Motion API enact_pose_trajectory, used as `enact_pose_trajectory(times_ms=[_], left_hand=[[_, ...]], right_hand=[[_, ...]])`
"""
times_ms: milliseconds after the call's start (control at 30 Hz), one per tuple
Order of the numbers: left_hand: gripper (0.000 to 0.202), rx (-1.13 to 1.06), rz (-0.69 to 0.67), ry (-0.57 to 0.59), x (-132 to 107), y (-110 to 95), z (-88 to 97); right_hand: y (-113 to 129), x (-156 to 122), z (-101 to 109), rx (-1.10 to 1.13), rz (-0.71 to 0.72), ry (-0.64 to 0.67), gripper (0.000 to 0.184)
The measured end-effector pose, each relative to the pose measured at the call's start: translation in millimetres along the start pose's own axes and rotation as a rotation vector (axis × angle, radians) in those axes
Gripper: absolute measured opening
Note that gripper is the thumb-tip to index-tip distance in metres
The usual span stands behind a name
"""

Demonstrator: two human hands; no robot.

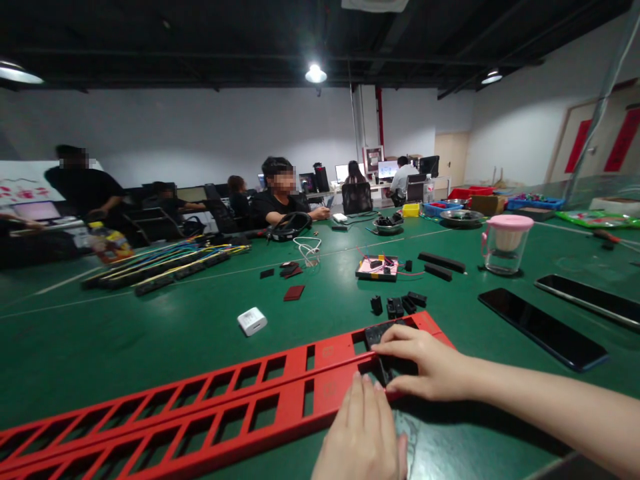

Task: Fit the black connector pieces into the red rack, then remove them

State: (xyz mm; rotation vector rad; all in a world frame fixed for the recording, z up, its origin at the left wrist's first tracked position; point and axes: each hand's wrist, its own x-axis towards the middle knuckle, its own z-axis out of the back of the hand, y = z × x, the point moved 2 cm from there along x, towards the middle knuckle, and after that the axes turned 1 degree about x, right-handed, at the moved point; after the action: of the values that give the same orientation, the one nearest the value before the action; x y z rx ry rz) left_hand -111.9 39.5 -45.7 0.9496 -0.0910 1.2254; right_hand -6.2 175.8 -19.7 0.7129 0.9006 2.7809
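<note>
The wide green-topped bench [150, 320] fills the view. Along its near side lies a long red ladder-shaped frame with rows of rectangular openings [225, 407], running from the lower left corner up to the right, and both hands meet at its right end. To the right of the frame's end, a flat black phone [543, 328] lies face up, and beyond it stands a clear cup with a pink lid [505, 245].

The right hand [425, 367] reaches in from the right and is half curled. Its fingers lie over a small black plastic block [376, 333] seated in the frame's last opening, and its thumb is on the near side of the block, so the block is pinched between them. The left hand [363, 433] lies flat and open just beside it, fingertips resting on the frame's near rail and almost touching the right thumb; it grips nothing.

Just beyond the frame's end is a cluster of loose small black plastic pieces [400, 305]. A small white plug-shaped adapter [252, 321] lies well to the left.
</note>
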Motion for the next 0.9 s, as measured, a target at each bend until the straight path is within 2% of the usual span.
enact_pose_trajectory(times_ms=[333,567,900], left_hand=[[0.035,0.008,0.018,-0.077,0.6,-0.6,-0.2],[0.035,0.009,0.013,-0.070,4.2,-0.8,1.8],[0.034,0.007,0.012,-0.082,1.7,0.1,0.1]], right_hand=[[5.1,1.0,1.2,-0.086,0.016,0.056,0.049],[4.3,1.9,1.1,-0.089,0.054,0.055,0.046],[3.3,3.8,1.8,-0.018,0.010,0.038,0.045]])
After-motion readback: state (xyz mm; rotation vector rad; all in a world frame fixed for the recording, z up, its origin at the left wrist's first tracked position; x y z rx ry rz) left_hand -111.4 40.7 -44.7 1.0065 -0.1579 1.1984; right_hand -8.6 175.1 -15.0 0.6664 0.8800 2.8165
